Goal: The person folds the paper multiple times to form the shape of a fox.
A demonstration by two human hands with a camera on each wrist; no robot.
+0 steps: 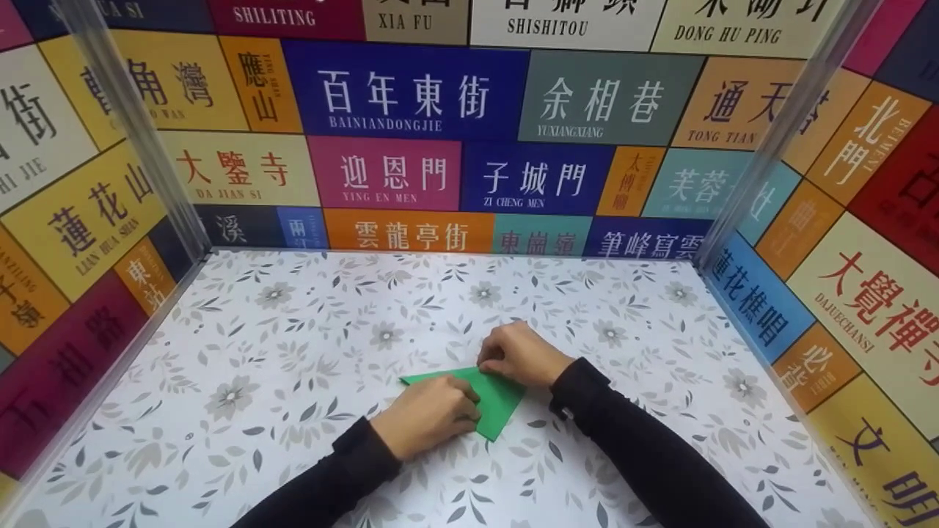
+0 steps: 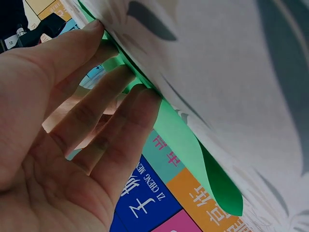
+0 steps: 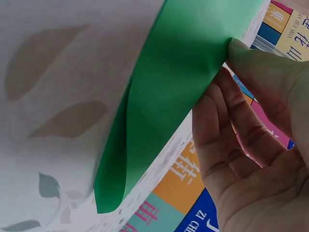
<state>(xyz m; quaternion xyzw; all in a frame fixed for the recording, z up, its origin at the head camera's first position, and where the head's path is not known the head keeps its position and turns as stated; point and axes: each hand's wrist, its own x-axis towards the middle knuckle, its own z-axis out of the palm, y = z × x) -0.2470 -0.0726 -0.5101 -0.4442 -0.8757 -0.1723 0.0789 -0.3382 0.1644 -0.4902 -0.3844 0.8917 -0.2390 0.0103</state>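
A sheet of green paper (image 1: 502,403), folded to a pointed, roughly triangular shape, lies on the patterned tabletop. My left hand (image 1: 429,414) rests on its left part, covering some of it. In the left wrist view, the thumb and slightly bent fingertips press along the paper (image 2: 176,125), whose far corner curls up off the surface. At the upper right edge, my right hand (image 1: 524,356) pinches the paper between thumb and fingers. A loose, rounded fold of the paper (image 3: 159,101) shows in the right wrist view, with its layers apart at one end.
The tabletop (image 1: 308,330) is white with grey flowers and leaves. Panels with colourful Chinese place-name signs (image 1: 403,95) enclose it at the back and both sides. Clear corner strips (image 1: 147,139) join the panels.
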